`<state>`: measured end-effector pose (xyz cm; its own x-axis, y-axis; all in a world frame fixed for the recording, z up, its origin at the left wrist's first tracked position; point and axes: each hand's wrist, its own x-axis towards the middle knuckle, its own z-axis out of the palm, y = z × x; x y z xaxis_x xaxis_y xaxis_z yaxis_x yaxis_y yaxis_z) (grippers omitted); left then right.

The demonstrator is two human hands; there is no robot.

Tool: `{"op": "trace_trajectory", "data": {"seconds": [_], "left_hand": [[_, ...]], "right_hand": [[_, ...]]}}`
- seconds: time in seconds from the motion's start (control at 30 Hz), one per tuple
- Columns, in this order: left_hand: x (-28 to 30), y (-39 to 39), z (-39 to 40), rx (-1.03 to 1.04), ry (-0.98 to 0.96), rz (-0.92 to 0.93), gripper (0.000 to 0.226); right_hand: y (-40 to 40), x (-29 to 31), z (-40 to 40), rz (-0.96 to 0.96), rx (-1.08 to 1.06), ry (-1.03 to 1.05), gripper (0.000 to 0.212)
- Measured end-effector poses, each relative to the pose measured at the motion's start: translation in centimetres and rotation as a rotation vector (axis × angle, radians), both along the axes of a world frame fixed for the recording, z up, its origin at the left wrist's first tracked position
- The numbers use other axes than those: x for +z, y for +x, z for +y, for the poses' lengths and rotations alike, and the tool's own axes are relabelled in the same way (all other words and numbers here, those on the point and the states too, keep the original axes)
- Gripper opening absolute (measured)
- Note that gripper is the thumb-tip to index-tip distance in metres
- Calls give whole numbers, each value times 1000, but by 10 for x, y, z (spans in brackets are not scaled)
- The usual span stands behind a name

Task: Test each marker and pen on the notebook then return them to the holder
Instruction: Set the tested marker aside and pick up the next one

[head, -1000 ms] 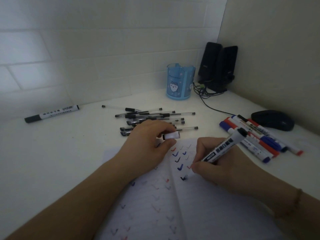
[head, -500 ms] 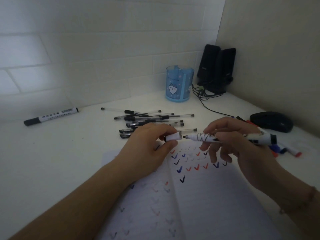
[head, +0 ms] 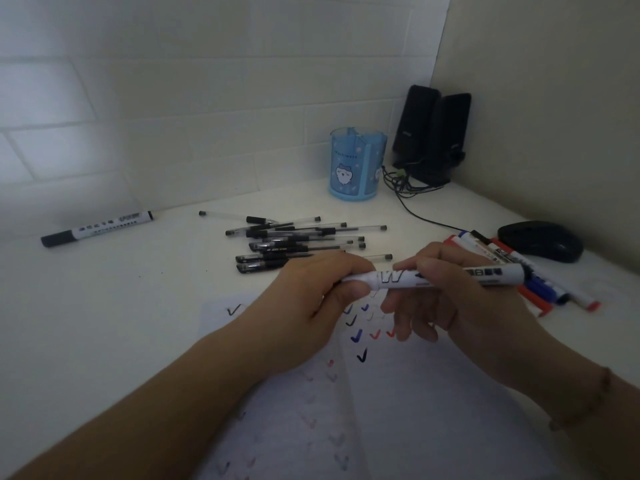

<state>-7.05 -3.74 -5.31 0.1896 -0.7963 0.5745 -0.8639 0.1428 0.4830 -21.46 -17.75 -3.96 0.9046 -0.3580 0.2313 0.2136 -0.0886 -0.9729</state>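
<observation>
A white marker [head: 408, 278] lies level above the open notebook [head: 398, 410], which carries rows of blue, red and black ticks. My right hand [head: 446, 296] grips the marker's barrel. My left hand [head: 311, 292] pinches the cap at the marker's left end, where cap and barrel meet. The blue pen holder [head: 356, 168] stands at the back by the wall. Several black gel pens [head: 298, 244] lie in a heap behind my hands. Several red and blue markers [head: 540, 285] lie to the right.
A single black-capped marker [head: 97, 228] lies far left near the wall. Two black speakers [head: 433, 133] with a trailing cable [head: 415, 209] stand in the back corner. A black mouse [head: 542, 240] sits at the right by the side wall.
My right hand lifted the marker off the page and turned it level. Its tip moved left into the cap held by my left hand.
</observation>
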Motion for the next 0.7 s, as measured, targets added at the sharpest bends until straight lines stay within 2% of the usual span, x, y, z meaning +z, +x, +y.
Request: {"op": "trace_trajectory", "data": {"seconds": [0.1, 0.33, 0.4, 0.47, 0.57, 0.63, 0.7], "left_hand": [[3, -1, 1, -8, -38, 47, 25], [-2, -2, 0, 7, -73, 120, 15], [-2, 0, -4, 51, -68, 87, 18], [-3, 1, -6, 125, -50, 93, 32], [-8, 7, -5, 242, 60, 88, 56], [-12, 13, -3, 310, 103, 64, 54], [-12, 17, -3, 359, 88, 56, 43]], "right_hand": [[2, -4, 3, -26, 18, 7, 62], [1, 0, 6, -46, -52, -175, 34], [-1, 6, 4, -28, -118, -313, 26], [-5, 11, 3, -64, -156, -349, 20], [-15, 23, -5, -46, -98, -398, 24], [-19, 29, -21, 15, -62, -436, 43], [-20, 32, -36, 42, -61, -231, 44]]}}
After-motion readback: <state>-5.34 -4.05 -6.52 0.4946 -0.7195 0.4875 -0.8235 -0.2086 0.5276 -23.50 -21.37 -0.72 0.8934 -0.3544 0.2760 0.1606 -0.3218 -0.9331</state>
